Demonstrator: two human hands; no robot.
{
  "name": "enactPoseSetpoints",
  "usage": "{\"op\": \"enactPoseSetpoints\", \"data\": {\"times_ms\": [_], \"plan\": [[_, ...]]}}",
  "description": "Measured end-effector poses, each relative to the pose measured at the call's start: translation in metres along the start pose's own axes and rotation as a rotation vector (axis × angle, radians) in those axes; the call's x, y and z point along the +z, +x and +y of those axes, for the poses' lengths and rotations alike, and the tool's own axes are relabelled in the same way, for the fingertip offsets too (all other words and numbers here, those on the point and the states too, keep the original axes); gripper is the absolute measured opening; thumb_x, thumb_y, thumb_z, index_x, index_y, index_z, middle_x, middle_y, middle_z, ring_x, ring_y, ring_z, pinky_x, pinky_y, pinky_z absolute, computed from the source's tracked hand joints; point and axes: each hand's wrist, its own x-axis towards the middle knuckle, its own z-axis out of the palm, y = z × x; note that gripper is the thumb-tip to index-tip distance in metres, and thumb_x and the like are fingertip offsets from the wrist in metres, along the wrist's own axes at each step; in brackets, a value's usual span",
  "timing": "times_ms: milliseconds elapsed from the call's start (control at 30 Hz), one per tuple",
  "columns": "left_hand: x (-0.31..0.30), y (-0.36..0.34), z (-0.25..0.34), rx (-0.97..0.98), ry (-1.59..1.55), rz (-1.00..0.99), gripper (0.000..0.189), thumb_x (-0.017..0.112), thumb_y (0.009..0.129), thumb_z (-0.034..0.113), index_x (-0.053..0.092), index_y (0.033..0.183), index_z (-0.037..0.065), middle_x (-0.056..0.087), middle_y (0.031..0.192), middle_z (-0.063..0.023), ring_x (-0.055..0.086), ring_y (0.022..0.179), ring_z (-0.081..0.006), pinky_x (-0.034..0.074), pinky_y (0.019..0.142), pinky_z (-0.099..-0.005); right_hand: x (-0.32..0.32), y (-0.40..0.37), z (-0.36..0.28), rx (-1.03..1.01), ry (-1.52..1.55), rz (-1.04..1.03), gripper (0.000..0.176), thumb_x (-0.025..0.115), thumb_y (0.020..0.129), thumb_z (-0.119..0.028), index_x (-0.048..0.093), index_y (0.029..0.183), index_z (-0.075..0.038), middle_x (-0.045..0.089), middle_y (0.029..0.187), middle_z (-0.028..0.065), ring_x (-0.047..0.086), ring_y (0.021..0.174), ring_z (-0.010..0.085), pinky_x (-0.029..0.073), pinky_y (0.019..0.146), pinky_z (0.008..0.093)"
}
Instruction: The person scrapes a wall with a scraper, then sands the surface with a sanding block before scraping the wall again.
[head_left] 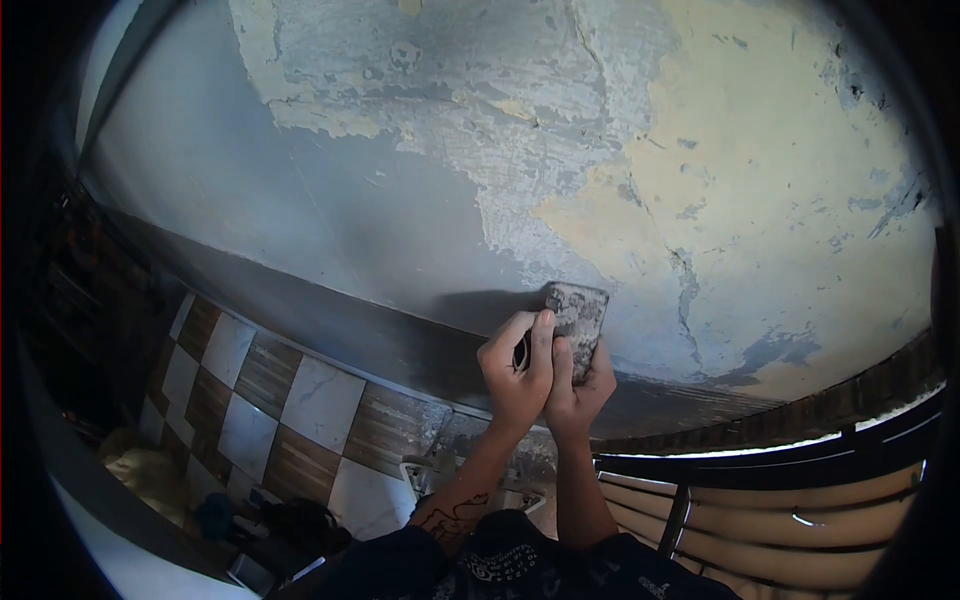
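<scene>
Both of my hands are together at the lower part of a peeling wall [400,200]. They grip a flat rectangular block [582,312] with rounded corners, mottled grey and brown. My left hand [518,372] is closed at the block's left side, fingers curled, with a dark curved part showing in the gap of its grip. From below, my right hand [582,392] wraps the lower end, its thumb lying along the block. The block's face overlaps the wall in this view, and its shadow falls to the left.
Yellow paint [770,150] flakes off the wall at right, with grey patches and cracks. A dark band runs along the wall's base. Brown and white floor tiles [250,430] lie below left. A pale frame [425,475] stands near my legs, and slatted boards [770,520] are lower right.
</scene>
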Motion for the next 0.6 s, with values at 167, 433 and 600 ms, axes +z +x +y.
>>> {"op": "enactPoseSetpoints", "data": {"times_ms": [167, 433, 600], "plan": [[-0.001, -0.003, -0.002, -0.008, 0.003, 0.004, 0.025, 0.055, 0.091, 0.01, 0.051, 0.07, -0.002, 0.046, 0.061, 0.0013, 0.038, 0.061, -0.0034, 0.034, 0.051, -0.0217, 0.004, -0.002, -0.004, 0.023, 0.001, 0.08, 0.01, 0.059, 0.087, -0.008, 0.057, 0.086, 0.002, 0.062, 0.071, 0.0068, 0.052, 0.064, 0.0065, 0.044, 0.057, 0.0246], [-0.003, -0.005, -0.004, -0.012, -0.012, 0.01, 0.022, 0.059, 0.088, 0.009, 0.054, 0.071, -0.004, 0.049, 0.057, -0.0053, 0.04, 0.055, -0.0067, 0.036, 0.049, -0.0242, 0.004, -0.004, -0.003, 0.036, 0.016, 0.092, 0.011, 0.059, 0.087, -0.008, 0.057, 0.084, 0.002, 0.061, 0.069, 0.0056, 0.052, 0.063, 0.0064, 0.043, 0.055, 0.0239], [-0.004, 0.001, -0.003, -0.029, -0.02, -0.012, 0.023, 0.059, 0.088, 0.011, 0.053, 0.07, -0.004, 0.049, 0.057, -0.0055, 0.04, 0.055, -0.0069, 0.035, 0.049, -0.024, 0.005, -0.001, -0.006, 0.013, -0.052, 0.105, 0.012, 0.06, 0.086, -0.009, 0.058, 0.083, 0.002, 0.063, 0.067, 0.0071, 0.052, 0.06, 0.0056, 0.043, 0.053, 0.0234]]}}
